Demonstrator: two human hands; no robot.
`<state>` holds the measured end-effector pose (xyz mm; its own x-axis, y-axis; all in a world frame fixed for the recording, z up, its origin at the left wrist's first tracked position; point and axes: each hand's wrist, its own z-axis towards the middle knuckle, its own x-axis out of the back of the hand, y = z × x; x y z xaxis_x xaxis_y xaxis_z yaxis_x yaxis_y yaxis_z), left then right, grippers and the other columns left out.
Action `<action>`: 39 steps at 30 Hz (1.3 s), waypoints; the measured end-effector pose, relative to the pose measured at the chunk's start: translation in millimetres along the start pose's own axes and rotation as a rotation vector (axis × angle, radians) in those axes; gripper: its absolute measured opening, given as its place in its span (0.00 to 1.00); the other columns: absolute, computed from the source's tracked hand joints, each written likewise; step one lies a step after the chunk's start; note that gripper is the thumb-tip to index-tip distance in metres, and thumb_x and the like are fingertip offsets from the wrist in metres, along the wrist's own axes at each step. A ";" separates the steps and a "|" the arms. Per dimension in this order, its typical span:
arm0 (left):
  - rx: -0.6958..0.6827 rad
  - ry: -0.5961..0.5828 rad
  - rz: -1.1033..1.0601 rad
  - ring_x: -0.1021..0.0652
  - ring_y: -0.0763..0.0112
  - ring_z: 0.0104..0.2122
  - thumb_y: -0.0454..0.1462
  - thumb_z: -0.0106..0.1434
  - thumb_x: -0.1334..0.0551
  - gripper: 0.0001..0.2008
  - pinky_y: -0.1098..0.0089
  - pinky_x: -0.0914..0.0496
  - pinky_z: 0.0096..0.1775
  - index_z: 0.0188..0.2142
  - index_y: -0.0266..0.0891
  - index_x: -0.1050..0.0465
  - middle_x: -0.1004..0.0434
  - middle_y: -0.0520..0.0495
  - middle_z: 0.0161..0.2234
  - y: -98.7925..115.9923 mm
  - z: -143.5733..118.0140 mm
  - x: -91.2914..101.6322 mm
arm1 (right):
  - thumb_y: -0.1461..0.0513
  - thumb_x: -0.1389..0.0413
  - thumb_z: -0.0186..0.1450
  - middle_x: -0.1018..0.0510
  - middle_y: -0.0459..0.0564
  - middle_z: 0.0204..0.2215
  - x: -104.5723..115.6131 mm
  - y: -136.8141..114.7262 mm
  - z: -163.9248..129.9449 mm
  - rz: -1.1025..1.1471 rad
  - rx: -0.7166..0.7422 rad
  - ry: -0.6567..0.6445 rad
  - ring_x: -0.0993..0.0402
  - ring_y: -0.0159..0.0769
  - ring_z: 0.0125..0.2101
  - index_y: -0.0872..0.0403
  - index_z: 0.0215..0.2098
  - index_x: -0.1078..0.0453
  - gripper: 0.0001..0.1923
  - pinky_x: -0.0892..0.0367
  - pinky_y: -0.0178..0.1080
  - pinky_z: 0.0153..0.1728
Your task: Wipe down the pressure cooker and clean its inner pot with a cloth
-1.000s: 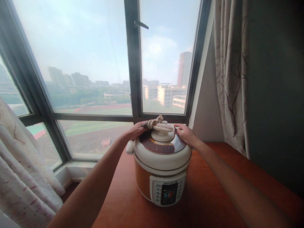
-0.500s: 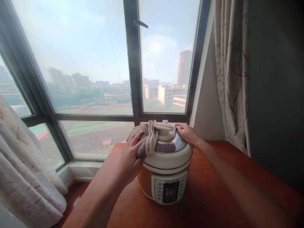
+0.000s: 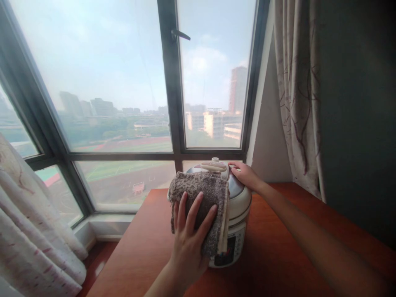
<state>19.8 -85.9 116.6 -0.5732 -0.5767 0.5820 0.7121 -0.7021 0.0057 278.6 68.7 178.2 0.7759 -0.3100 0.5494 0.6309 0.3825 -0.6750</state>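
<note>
A cream and orange electric pressure cooker (image 3: 239, 208) stands on a reddish wooden table (image 3: 272, 255) by the window. My left hand (image 3: 189, 239) presses a folded grey-brown cloth (image 3: 201, 194) flat against the cooker's front left side, fingers spread over it. The cloth covers most of the cooker's front and part of its control panel. My right hand (image 3: 246, 175) rests on the far right of the lid, beside the cream lid handle (image 3: 214, 166).
A large window with a dark frame (image 3: 173, 103) stands just behind the table. A patterned curtain (image 3: 298, 95) hangs at the right against a dark wall. Another light curtain (image 3: 34, 231) bunches at the lower left, above a low sill.
My left hand has carried the cloth from the top rear of the lid down over the left side to the cooker's front, spreading it flat. My right hand has stayed on the lid.
</note>
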 end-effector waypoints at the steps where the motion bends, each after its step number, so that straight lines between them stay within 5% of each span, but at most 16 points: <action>1: -0.026 -0.019 0.018 0.56 0.30 0.69 0.40 0.60 0.43 0.35 0.31 0.53 0.62 0.68 0.44 0.41 0.56 0.40 0.73 -0.8 2.9 2.0 | 0.63 0.47 0.62 0.19 0.53 0.49 0.1 0.6 -0.7 0.022 -0.004 0.013 0.24 0.45 0.50 0.52 0.47 0.24 0.17 0.33 0.47 0.55; 6: -0.093 -0.032 0.067 0.52 0.31 0.69 0.46 0.57 0.39 0.38 0.33 0.58 0.63 0.68 0.47 0.39 0.51 0.42 0.72 4.7 20.9 2.7 | 0.57 0.49 0.64 0.21 0.55 0.51 12.2 -9.8 -7.6 0.152 -0.013 0.089 0.25 0.44 0.53 0.53 0.51 0.27 0.19 0.32 0.49 0.55; 12: -0.216 -0.098 0.187 0.45 0.39 0.67 0.48 0.62 0.40 0.33 0.37 0.58 0.63 0.66 0.48 0.37 0.45 0.42 0.70 25.8 42.4 -9.3 | 0.54 0.46 0.68 0.21 0.53 0.52 38.2 -64.3 -32.2 0.341 0.177 0.114 0.27 0.45 0.55 0.51 0.51 0.28 0.17 0.35 0.50 0.59; 18: -0.447 -0.185 0.232 0.42 0.46 0.67 0.41 0.67 0.44 0.23 0.45 0.52 0.65 0.61 0.44 0.31 0.41 0.44 0.68 43.0 66.7 -12.7 | 0.57 0.49 0.70 0.24 0.51 0.56 29.9 -105.8 -54.9 0.077 0.445 -0.006 0.29 0.43 0.56 0.48 0.57 0.30 0.18 0.34 0.50 0.58; 25: -0.403 -0.278 0.040 0.38 0.44 0.65 0.44 0.56 0.36 0.33 0.43 0.47 0.65 0.62 0.46 0.33 0.35 0.44 0.65 13.3 72.6 8.6 | 0.61 0.50 0.70 0.29 0.53 0.61 19.9 -102.6 -79.7 -0.031 0.599 0.002 0.35 0.44 0.62 0.49 0.60 0.34 0.20 0.38 0.52 0.63; 32: -0.470 -0.255 -0.030 0.34 0.55 0.62 0.41 0.62 0.36 0.21 0.50 0.48 0.67 0.55 0.49 0.27 0.26 0.48 0.58 -28.4 60.6 25.7 | 0.48 0.48 0.70 0.47 0.56 0.71 7.6 -96.4 -116.6 -0.268 0.844 -0.203 0.59 0.50 0.71 0.56 0.69 0.46 0.35 0.55 0.57 0.69; 39: -0.427 -0.221 -0.011 0.34 0.50 0.62 0.44 0.61 0.37 0.24 0.46 0.50 0.66 0.57 0.47 0.28 0.24 0.44 0.55 -28.8 56.9 23.2 | 0.42 0.45 0.66 0.46 0.61 0.70 1.3 -97.0 -118.5 -0.324 0.847 -0.177 0.56 0.51 0.71 0.59 0.71 0.51 0.46 0.58 0.57 0.69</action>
<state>9.1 -55.3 176.2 -0.4473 -0.4979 0.7429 0.4493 -0.8434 -0.2947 218.5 -71.9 186.1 0.5058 -0.4025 0.7630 0.5518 0.8309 0.0725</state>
